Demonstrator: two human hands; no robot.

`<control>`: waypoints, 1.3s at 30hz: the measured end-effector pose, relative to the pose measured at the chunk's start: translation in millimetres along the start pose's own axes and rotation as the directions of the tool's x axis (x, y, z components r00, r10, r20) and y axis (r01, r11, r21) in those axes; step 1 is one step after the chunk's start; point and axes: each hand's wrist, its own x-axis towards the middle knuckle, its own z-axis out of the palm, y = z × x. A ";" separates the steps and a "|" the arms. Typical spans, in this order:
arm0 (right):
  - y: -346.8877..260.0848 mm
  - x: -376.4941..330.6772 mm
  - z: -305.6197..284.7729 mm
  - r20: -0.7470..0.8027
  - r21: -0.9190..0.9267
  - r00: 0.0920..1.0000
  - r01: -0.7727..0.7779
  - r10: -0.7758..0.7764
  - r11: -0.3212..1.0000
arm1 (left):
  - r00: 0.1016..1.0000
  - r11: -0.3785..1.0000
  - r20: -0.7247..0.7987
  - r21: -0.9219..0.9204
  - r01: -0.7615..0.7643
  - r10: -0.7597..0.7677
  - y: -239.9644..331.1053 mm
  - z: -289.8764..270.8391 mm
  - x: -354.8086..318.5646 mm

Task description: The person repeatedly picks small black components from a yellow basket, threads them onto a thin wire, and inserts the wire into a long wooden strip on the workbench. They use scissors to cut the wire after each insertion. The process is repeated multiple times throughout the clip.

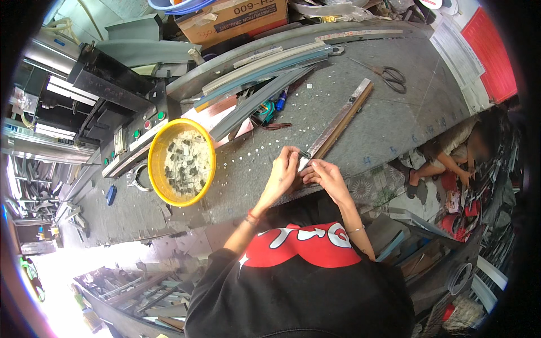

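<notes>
At the near edge of the workbench, my left hand is closed in a pinch on a small white-and-dark piece. My right hand is beside it, its fingers curled and pressed together close to the same piece; what they hold, if anything, is hidden. Just beyond both hands is the near end of a long narrow bar, pale metal on one side and brown along the other, which slants away to the right. To the left stands a round yellow basket with many small whitish and dark pieces inside.
Tiny white bits are scattered over the grey bench. Scissors lie at the far right, long grey and blue profiles at the back. A black machine with buttons stands at the left. Another person crouches at the right.
</notes>
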 end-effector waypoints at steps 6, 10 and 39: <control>-7.4 3.9 -1.7 -0.022 -0.020 0.998 -0.058 0.057 0.998 | 0.972 0.989 0.234 0.144 -0.018 -0.016 2.1 -7.7 17.7; -11.1 10.2 -3.9 -0.041 -0.094 0.996 -0.089 0.085 0.992 | 0.921 0.971 0.389 0.211 -0.109 0.018 -0.1 -10.5 25.6; -3.4 21.8 -2.7 -0.211 -0.233 0.978 -0.046 -0.004 0.971 | 0.886 0.992 0.463 -0.122 0.023 0.036 -28.5 7.4 45.6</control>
